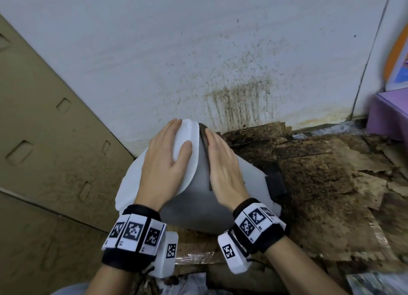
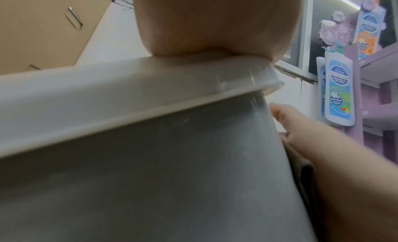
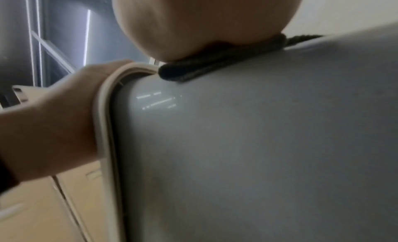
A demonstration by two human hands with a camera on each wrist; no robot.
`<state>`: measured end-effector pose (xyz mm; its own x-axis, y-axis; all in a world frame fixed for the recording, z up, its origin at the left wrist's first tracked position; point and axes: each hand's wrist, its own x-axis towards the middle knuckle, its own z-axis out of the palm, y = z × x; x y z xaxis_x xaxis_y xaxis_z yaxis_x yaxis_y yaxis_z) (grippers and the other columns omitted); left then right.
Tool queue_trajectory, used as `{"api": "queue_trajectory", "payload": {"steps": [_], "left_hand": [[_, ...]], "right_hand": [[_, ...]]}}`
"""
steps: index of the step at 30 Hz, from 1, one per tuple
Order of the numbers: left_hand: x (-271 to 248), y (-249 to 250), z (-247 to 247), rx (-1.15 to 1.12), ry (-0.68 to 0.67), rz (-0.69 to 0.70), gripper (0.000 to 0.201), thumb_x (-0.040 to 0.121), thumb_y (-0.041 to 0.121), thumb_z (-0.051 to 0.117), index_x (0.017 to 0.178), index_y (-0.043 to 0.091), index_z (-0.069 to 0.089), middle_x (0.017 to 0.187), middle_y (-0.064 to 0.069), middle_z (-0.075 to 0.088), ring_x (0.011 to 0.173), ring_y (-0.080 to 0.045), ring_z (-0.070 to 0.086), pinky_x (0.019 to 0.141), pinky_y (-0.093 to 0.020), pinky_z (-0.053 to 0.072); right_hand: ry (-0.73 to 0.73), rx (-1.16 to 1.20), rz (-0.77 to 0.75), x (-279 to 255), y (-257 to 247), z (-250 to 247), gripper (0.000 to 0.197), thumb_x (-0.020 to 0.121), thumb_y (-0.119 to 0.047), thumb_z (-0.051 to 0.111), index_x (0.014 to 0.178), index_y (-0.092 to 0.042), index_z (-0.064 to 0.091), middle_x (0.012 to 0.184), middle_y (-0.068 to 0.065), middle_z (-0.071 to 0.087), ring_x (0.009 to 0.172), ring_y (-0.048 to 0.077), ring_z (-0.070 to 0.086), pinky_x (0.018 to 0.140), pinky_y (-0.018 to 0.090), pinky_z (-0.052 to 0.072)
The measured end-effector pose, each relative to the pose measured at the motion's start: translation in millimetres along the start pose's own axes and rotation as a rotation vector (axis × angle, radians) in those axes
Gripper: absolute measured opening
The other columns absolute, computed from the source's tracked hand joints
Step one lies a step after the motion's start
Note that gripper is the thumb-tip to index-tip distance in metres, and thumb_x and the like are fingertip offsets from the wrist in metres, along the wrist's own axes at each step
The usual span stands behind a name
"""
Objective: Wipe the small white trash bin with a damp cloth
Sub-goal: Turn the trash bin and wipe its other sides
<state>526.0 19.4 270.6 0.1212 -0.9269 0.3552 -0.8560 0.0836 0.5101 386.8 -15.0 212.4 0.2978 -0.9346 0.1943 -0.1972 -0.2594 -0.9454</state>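
Both wrists carry black bands (image 1: 132, 235) with square black-and-white code tags; no writing on them can be read. The left hand (image 1: 163, 162) lies flat, fingers straight, on the white lid (image 1: 189, 160) of the bin (image 1: 194, 206), which stands on the stained floor (image 1: 320, 184) by the wall (image 1: 198, 51). The right hand (image 1: 223, 168), fingers straight, presses a dark cloth (image 1: 204, 135) against the bin's grey side. Beyond, bottles (image 2: 339, 90) hang on a purple shelf (image 2: 379, 78), labels blurred.

The head view looks steeply down on the small pale grey plastic bin (image 1: 198, 197) from close above; both wrist views sit against its side wall (image 2: 150, 186) (image 3: 247, 152), looking along it.
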Motion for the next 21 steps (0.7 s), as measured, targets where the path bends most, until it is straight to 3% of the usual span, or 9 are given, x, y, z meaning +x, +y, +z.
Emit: {"api": "queue_trajectory", "payload": {"steps": [3,7,12,17,21], "left_hand": [[-0.9,4.3,2.0,-0.01,-0.002,0.0,0.06,0.099,0.049,0.039,0.154,0.026,0.038,0.16,0.012,0.038,0.145,-0.006,0.031,0.121,-0.032,0.025],[-0.9,3.6,1.7,-0.028,0.005,-0.015,0.058,0.099,0.047,0.04,0.155,0.029,0.037,0.16,0.016,0.037,0.145,-0.003,0.03,0.119,-0.026,0.023],[-0.4,-1.0,-1.4,-0.036,0.006,-0.032,0.058,0.099,0.048,0.039,0.155,0.031,0.037,0.16,0.017,0.036,0.146,-0.003,0.03,0.12,-0.031,0.024],[-2.1,0.3,-0.2,-0.015,0.01,-0.029,0.058,0.099,0.046,0.038,0.155,0.03,0.037,0.16,0.016,0.036,0.146,-0.004,0.029,0.121,-0.034,0.025],[-0.4,-0.1,-0.6,-0.011,0.021,-0.021,0.06,0.098,0.047,0.037,0.155,0.027,0.038,0.16,0.013,0.037,0.146,-0.006,0.031,0.121,-0.037,0.027]], "right_hand": [[0.072,-0.019,-0.026,-3.7,22.9,-0.8,0.064,0.101,-0.058,0.006,0.158,-0.035,0.022,0.163,-0.024,0.021,0.15,-0.007,0.011,0.126,0.033,0.012],[0.162,-0.035,0.202,-14.2,67.7,-11.2,0.063,0.101,-0.058,0.007,0.156,-0.036,0.027,0.162,-0.019,0.027,0.149,-0.003,0.019,0.126,0.034,0.014],[0.178,-0.067,0.43,-20.4,92.2,-26.3,0.055,0.107,-0.047,0.01,0.157,-0.032,0.028,0.163,-0.013,0.026,0.151,0.005,0.017,0.118,0.022,0.004],[0.239,-0.065,0.435,-15.6,73.7,-18.7,0.066,0.099,-0.053,0.005,0.154,-0.031,0.034,0.16,-0.01,0.034,0.149,0.011,0.025,0.124,0.042,0.015],[0.168,-0.088,0.303,-9.7,21.0,-1.2,0.077,0.09,-0.053,-0.003,0.159,-0.028,0.021,0.166,-0.01,0.02,0.153,0.008,0.012,0.125,0.039,0.01]]}}
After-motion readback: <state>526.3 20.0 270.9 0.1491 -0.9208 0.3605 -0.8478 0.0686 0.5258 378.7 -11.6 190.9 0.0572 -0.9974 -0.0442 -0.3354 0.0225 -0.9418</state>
